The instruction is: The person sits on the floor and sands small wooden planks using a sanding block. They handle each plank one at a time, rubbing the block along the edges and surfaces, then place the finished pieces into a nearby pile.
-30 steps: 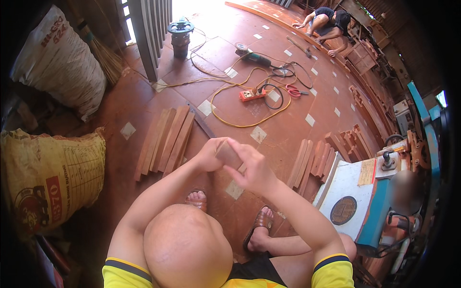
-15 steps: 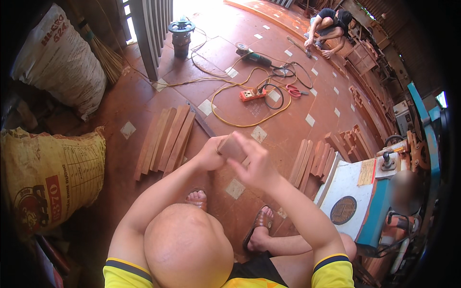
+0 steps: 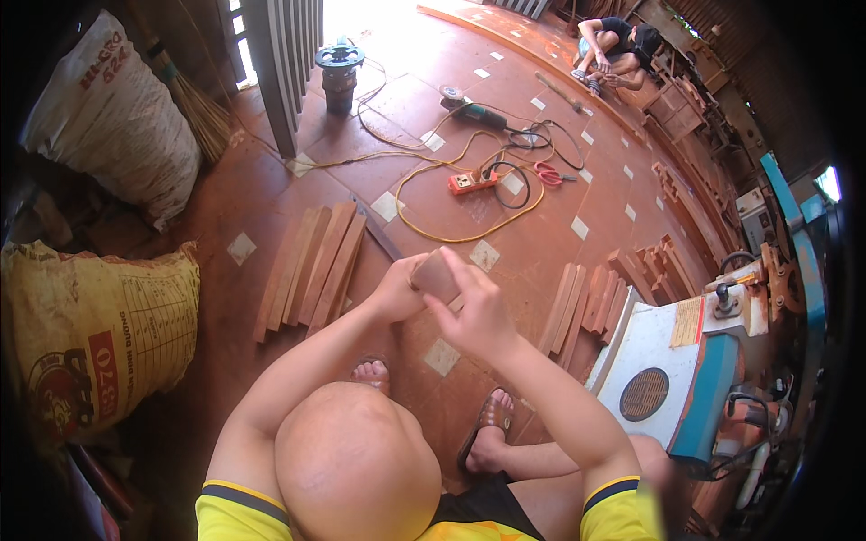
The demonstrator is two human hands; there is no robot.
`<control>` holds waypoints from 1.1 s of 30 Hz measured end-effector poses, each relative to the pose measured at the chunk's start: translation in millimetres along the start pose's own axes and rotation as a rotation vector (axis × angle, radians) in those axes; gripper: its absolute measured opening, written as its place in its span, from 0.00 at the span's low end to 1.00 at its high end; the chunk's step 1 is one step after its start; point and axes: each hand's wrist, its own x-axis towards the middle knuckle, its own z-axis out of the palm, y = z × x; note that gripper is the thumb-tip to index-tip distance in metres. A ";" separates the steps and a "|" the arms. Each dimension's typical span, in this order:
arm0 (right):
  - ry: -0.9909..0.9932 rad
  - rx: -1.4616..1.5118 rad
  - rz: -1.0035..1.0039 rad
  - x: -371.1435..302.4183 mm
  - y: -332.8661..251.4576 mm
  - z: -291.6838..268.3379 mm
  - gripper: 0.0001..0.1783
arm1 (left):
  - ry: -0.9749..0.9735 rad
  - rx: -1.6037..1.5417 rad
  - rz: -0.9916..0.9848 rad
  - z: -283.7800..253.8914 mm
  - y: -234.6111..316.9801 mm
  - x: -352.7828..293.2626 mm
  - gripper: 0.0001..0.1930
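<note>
Both my hands meet in front of me around a small, flat, brown-grey piece [image 3: 437, 276]; its exact kind is unclear. My left hand [image 3: 395, 290] is closed at its left side, with a ring-like band showing by the fingers. From the right, my right hand [image 3: 474, 311] grips the same piece, thumb below and fingers over its top edge. Beyond my left hand, a dark narrow bar [image 3: 377, 230] lies on the floor, its near end hidden behind the hand. Left of it rests a row of reddish wooden strips [image 3: 311, 266].
An angle grinder [image 3: 474, 112], orange power strip [image 3: 473, 182], red-handled scissors [image 3: 552, 175] and looped yellow cord lie ahead. More wooden strips [image 3: 582, 302] and a white-and-teal machine [image 3: 645, 352] stand right. Filled sacks [image 3: 108, 334] are left. Another person [image 3: 618, 50] squats at far right.
My right hand has drawn slightly inward on the piece, while my left hand stays nearly still. The other person's hands have risen from the floor and come together near their feet.
</note>
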 end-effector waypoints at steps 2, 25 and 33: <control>-0.021 0.009 -0.073 -8.3 -8.5 6.4 0.43 | -0.006 0.028 0.020 -5.2 -7.7 -4.8 0.19; -0.060 0.036 0.023 -20.8 -2.6 -20.9 0.45 | 0.013 0.082 0.005 12.1 2.8 -9.2 0.17; -0.113 -0.042 0.032 -13.3 6.5 -33.4 0.46 | 0.021 0.066 -0.043 13.5 0.0 -2.0 0.16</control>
